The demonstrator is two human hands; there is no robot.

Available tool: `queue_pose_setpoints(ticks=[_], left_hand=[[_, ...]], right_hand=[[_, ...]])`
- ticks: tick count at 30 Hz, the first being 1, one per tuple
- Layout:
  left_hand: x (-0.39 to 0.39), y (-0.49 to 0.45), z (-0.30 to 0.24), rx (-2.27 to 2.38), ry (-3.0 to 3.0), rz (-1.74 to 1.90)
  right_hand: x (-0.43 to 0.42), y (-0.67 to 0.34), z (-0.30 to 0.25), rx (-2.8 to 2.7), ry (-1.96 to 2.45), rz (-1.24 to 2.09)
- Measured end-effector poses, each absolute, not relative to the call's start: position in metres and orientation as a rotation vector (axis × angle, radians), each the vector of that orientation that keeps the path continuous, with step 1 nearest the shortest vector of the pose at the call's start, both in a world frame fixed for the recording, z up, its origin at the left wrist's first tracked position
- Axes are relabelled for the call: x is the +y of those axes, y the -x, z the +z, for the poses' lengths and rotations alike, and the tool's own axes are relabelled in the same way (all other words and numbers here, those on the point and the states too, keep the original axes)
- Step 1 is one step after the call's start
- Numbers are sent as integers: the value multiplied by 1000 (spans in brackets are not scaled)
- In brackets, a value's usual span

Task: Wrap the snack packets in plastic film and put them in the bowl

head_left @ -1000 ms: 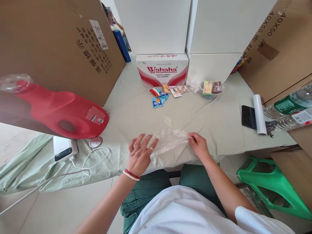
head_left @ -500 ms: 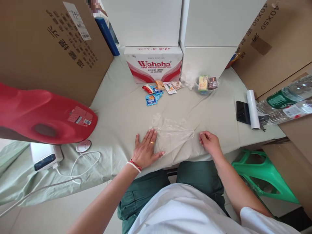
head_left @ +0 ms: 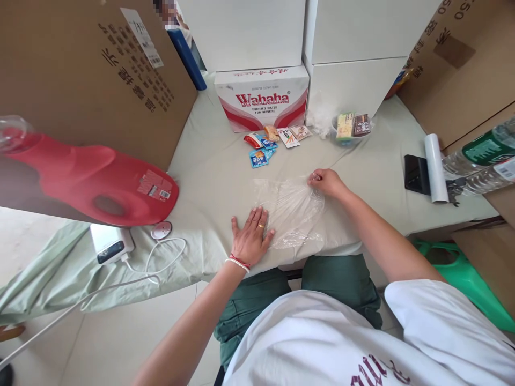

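Observation:
A thin clear plastic sheet or bag lies crinkled on the cloth-covered table in front of me. My left hand rests flat with fingers spread, pressing at the sheet's left edge. At the sheet's far right corner, my right hand pinches the film between its closed fingers. Beyond the sheet lie several small snack packets: blue sachets, a red packet and a white packet.
Behind stands a Wahaha carton. A plastic bowl with snack packets is right of it. On the left are a red jug and a power bank; on the right, a phone, a white roll and bottles.
My right hand has moved away from me, from the sheet's near right side to its far right corner, spreading the film wider. The left hand stays flat. The view has shifted slightly.

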State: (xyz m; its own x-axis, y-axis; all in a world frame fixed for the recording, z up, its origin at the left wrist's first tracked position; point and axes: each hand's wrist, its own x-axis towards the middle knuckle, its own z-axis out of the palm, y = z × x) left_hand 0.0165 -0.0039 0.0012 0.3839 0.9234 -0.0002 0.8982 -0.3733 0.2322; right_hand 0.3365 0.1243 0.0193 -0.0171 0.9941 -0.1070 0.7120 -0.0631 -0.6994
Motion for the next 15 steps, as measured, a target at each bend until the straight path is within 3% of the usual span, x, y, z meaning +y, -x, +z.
queue_pose_setpoints(ticks=[5, 8, 12, 15], left_hand=[[5, -20, 6, 1776, -2286, 331], [14, -23, 12, 1816, -2318, 416], [25, -23, 12, 1706, -2445, 325], [33, -10, 5, 1725, -2386, 226]], right_hand=[[136, -354, 42, -1647, 1996, 491], [99, -330, 56, -1785, 1767, 278], [19, -285, 41, -2163, 1403, 440], [-22, -290, 9, -2280, 1422, 516]])
